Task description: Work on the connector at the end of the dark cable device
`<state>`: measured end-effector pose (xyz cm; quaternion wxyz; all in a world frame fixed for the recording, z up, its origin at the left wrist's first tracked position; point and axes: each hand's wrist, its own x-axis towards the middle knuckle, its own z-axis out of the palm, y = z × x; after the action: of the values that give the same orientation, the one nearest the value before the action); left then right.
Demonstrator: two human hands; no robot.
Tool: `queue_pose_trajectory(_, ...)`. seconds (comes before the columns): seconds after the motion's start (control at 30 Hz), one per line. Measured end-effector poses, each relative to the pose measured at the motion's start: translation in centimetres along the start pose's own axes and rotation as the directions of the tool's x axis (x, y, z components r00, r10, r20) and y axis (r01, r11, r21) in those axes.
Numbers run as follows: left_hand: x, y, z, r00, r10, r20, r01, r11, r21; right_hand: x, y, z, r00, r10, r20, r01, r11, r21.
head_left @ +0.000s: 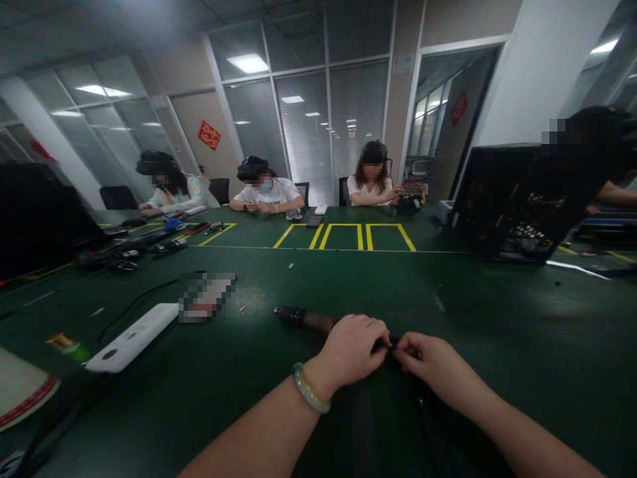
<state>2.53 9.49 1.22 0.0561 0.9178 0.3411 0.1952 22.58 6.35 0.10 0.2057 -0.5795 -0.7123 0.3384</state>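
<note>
My left hand and my right hand meet over the near part of the green table. Both are closed in a pinch on a small dark part between their fingertips; I cannot make out what it is. A pale green bangle sits on my left wrist. A dark screwdriver-like tool lies on the table just beyond my left hand, its tip pointing left. A dark item lies under my forearms, too dim to name.
A white flat device with a black cable lies at the left. A black open computer case stands at the right. Three people sit at the far side, another at the right edge. Yellow taped boxes mark the table's middle.
</note>
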Motion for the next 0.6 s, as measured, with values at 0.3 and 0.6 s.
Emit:
queue_pose_trajectory(0.3, -0.04, 0.19, -0.30, 1.000, -0.003, 0.001, 0.003, 1.000, -0.002, 0.07, 0.20, 0.06, 1.000, -0.014, -0.003, 0.014, 1.000, 0.012)
queue_pose_trajectory(0.6, -0.07, 0.16, -0.33, 1.000, -0.001, -0.014, 0.001, 1.000, -0.027, 0.26, 0.71, 0.24, 1.000, -0.005, 0.006, 0.005, 1.000, 0.011)
